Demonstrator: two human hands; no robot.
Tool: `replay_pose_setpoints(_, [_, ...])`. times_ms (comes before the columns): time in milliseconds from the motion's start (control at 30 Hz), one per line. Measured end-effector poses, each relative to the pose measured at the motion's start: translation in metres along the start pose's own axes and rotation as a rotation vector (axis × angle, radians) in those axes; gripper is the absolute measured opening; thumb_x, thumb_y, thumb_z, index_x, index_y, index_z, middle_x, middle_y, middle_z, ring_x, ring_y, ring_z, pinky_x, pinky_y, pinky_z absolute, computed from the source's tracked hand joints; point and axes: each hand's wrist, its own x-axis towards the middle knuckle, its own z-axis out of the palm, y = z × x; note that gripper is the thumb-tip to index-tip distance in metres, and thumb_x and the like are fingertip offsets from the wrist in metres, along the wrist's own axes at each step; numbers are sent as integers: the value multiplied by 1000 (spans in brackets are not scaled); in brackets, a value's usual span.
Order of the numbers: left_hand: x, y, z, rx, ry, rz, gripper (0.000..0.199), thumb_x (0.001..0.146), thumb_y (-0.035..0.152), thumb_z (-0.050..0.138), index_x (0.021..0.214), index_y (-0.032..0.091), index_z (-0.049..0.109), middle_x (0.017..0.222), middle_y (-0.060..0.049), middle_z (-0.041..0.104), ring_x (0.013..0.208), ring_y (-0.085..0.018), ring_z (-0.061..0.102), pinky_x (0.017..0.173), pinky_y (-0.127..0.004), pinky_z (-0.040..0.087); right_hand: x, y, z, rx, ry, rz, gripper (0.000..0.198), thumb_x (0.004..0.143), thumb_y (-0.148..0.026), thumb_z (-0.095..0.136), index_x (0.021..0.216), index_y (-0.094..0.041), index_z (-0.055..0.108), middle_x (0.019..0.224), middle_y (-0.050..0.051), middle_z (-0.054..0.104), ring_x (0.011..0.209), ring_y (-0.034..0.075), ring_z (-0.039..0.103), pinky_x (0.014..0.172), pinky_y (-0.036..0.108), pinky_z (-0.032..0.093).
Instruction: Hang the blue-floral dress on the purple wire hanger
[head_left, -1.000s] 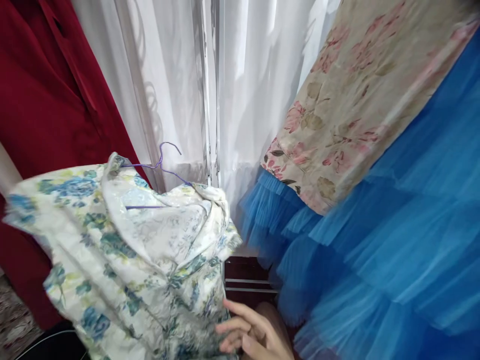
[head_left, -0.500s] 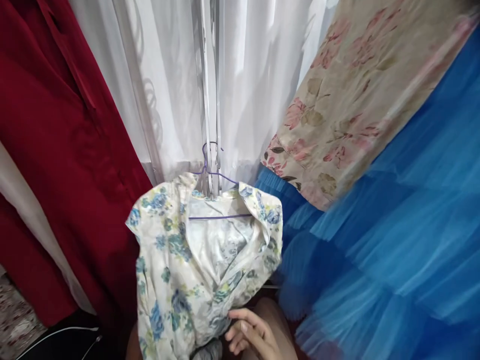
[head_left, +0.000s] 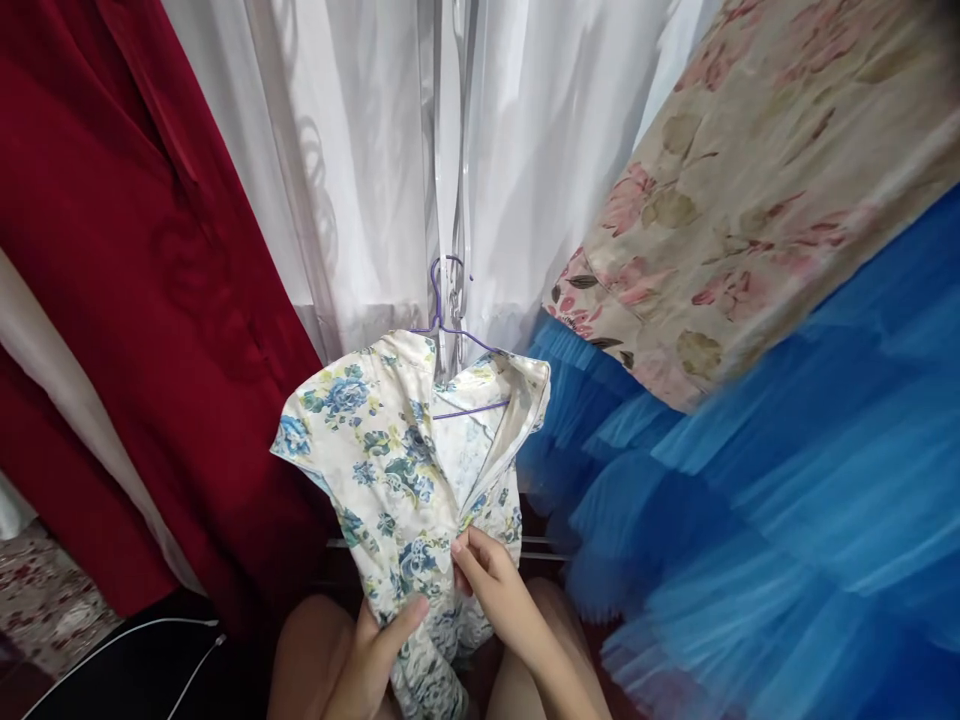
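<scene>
A white garment with blue and green flowers [head_left: 397, 455] hangs on a purple wire hanger [head_left: 448, 330] in front of a white sheer curtain [head_left: 450, 150]. My left hand [head_left: 375, 655] grips the lower front of the garment from the left, thumb on the cloth. My right hand [head_left: 491, 585] pinches the front edge of the same garment near its opening, just to the right of the left hand. Both forearms come up from the bottom edge.
A dark red garment [head_left: 127, 260] hangs at the left. A beige cloth with pink flowers [head_left: 735, 190] lies over a blue tulle skirt [head_left: 787, 520] at the right. A white cable [head_left: 112, 650] crosses a black thing at the lower left.
The flowered garment has swung from the left to the middle and now hangs straighter. My left hand has come into view, and both hands have taken hold of the garment's front.
</scene>
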Motion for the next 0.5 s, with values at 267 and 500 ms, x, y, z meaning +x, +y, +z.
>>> replay_pose_setpoints(267, [15,-30,21,303,362,449,58,82,33,68,135,25,45,141,-15,49,133,-31,48,110,-45,41,-13,-2,9,24,46,133,38,83,-50,68,67,-19,52,47,-2,60,36,7,36,42,23,23])
replay_pose_setpoints(500, [27,-20,40,405,-47,300,30,93,29,43,114,20,64,101,-13,72,95,-27,68,84,-35,52,14,-46,7,112,-4,118,38,80,-47,69,62,-16,58,51,1,66,31,5,36,35,20,23])
